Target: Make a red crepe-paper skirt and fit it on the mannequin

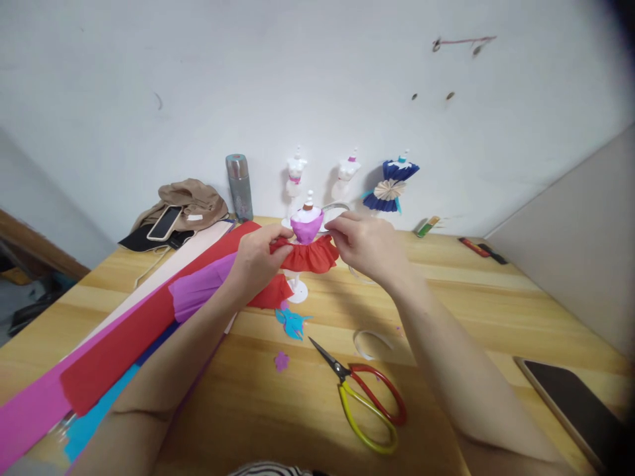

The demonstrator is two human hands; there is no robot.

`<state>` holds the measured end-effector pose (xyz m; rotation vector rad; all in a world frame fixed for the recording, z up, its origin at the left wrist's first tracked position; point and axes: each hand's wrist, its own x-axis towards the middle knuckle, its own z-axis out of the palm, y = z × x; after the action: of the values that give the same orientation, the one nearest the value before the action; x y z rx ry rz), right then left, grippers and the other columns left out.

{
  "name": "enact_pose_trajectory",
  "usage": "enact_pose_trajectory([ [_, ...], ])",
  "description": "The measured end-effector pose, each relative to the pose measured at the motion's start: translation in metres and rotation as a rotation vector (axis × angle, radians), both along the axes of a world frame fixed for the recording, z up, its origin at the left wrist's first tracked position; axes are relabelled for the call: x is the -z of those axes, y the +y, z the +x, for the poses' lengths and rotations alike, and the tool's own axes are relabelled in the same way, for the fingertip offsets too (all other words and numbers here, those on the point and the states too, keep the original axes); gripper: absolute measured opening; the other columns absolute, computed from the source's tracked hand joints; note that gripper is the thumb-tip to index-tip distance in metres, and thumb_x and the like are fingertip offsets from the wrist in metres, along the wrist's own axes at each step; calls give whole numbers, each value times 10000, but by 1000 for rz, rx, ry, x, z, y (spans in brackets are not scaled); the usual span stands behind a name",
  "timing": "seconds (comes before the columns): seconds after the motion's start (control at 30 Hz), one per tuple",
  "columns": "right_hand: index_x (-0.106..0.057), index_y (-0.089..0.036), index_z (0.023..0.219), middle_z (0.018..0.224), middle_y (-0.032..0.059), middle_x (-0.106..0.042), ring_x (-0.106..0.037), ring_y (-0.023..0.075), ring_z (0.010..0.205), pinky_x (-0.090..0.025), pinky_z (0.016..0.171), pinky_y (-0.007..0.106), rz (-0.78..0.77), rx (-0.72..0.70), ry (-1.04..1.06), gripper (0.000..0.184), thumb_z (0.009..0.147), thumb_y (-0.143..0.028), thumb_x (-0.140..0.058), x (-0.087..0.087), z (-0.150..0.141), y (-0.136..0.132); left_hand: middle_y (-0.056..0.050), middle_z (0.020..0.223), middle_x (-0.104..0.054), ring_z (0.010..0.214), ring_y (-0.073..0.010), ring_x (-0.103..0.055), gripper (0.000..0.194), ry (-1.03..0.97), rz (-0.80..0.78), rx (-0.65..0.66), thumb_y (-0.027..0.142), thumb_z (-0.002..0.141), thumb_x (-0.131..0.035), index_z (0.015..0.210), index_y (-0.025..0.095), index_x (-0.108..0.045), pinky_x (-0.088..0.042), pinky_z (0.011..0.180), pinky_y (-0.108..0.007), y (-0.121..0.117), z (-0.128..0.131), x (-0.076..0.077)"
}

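Observation:
A small white dress-form mannequin (pixel 299 291) stands upright on the table, with a purple paper bodice (pixel 306 229) round its chest. Across its waist runs a gathered red crepe paper skirt (pixel 311 259). My left hand (pixel 260 256) is closed, its thumb and fingers pinching the skirt's left end. At the other end, my right hand (pixel 364 243) is closed with its fingertips pressed together at the skirt's right edge; what lies between them is partly hidden. Below lie a blue paper scrap (pixel 292 324), a purple flower-shaped cutout (pixel 281 361) and scissors (pixel 342 371) with red and yellow handles.
Long crepe paper strips (pixel 124 344) cover the left side. Behind are a thermos (pixel 240 188), two bare mannequins (pixel 296 168) and one in a blue paper dress (pixel 391 188). A phone (pixel 166 223) rests by brown cloth (pixel 191 198); a dark tablet-like device (pixel 570 403) lies right.

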<state>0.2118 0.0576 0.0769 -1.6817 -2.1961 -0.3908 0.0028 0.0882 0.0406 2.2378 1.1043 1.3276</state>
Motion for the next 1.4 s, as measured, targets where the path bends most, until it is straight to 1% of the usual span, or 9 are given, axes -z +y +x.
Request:
enact_pose_trajectory([
  [0.17, -750, -164, 1014, 983, 94, -747, -663, 231, 807, -343, 623, 314, -6, 17, 5, 303, 923, -187, -462, -1, -1, -1, -27, 898, -762, 765, -137, -690, 207, -79, -36, 29, 148, 755, -647, 947, 174, -719, -557, 763, -254, 4, 0, 6],
  [0.3, -747, -160, 1024, 999, 98, -746, -671, 238, 824, -360, 629, 319, -12, 15, -1, 303, 922, -180, -463, -3, -1, -2, -21, 847, -756, 740, -128, -688, 202, -136, -63, 62, 140, 749, -651, 938, 159, -719, -552, 723, -226, 5, 1, 7],
  [0.53, -740, -164, 1042, 1011, 88, -745, -678, 239, 863, -377, 652, 311, -26, 10, -14, 297, 920, -156, -469, -4, -2, -4, -12, 868, -757, 769, -128, -690, 201, -143, -56, 82, 140, 748, -642, 929, 176, -721, -554, 743, -228, 2, 2, 2],
  [0.7, -740, -160, 1034, 1007, 109, -740, -674, 242, 847, -379, 642, 321, -40, 3, 1, 305, 938, -159, -450, -7, -2, -8, -9, 830, -757, 730, -123, -679, 190, -141, -62, 110, 127, 721, -647, 889, 181, -717, -550, 702, -222, 0, 2, -1],
  [0.9, -742, -151, 1046, 1023, 106, -740, -677, 246, 865, -402, 656, 319, -24, -8, 32, 307, 917, -150, -464, -7, -2, -3, -15, 836, -750, 762, -132, -688, 111, -189, -92, 88, 155, 733, -643, 829, 175, -694, -559, 746, -245, 4, 2, 2],
  [1.0, -747, -146, 1036, 1010, 110, -739, -673, 243, 856, -411, 667, 319, -13, -22, 48, 319, 903, -147, -456, -6, -2, 0, -27, 826, -741, 766, -142, -685, 129, -199, -105, 111, 181, 728, -647, 848, 169, -695, -562, 750, -257, 9, 2, 6],
  [1.13, -747, -145, 1033, 1017, 116, -731, -663, 237, 871, -419, 689, 317, -16, -56, 70, 339, 894, -135, -438, -4, 0, 4, -46, 862, -738, 809, -155, -692, 164, -226, -141, 149, 211, 735, -644, 885, 166, -692, -567, 805, -283, 15, 2, 12],
  [1.27, -748, -143, 1038, 1022, 115, -732, -657, 238, 874, -415, 694, 314, 2, -61, 78, 333, 893, -142, -448, 0, 2, 10, -61, 915, -745, 845, -167, -698, 199, -266, -168, 181, 227, 722, -664, 906, 158, -694, -567, 847, -302, 19, 1, 13],
  [1.4, -725, -163, 1142, 995, 105, -726, -650, 237, 854, -390, 670, 309, 21, -92, 58, 379, 903, -137, -431, 5, 5, 16, -67, 940, -751, 857, -181, -703, 232, -289, -205, 187, 222, 695, -687, 917, 157, -706, -571, 856, -317, 22, -1, 12],
])
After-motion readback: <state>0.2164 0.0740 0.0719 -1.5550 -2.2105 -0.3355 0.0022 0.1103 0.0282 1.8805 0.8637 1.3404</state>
